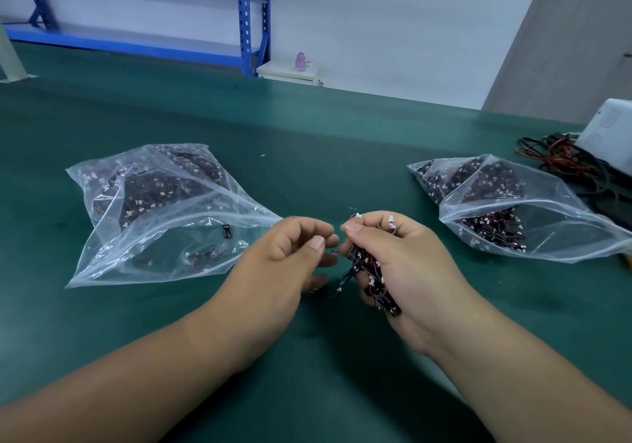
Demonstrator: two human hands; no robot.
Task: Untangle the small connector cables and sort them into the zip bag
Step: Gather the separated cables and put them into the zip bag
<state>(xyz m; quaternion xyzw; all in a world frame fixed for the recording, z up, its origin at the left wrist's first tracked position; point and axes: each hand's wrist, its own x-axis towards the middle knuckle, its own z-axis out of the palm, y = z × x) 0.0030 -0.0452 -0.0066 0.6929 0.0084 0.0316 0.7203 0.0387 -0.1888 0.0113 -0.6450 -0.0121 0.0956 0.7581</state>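
Note:
My right hand [407,264] grips a tangled bunch of small connector cables [371,271], black and red wires with white plugs. My left hand [290,254] sits just left of it, fingers curled, pinching a thin wire that leads out of the bunch. Both hands hover over the green table [307,168]. A clear zip bag [164,216] lies to the left, mouth toward me, with a few cables near its opening and smaller filled bags deeper inside. A second clear zip bag [513,210] lies to the right, full of the same cables.
A pile of black and red-orange wires [561,158] and a white device [608,134] sit at the table's right edge. Behind the table stand blue shelving [246,18] and a small white cabinet [290,71] with a pink bottle on it.

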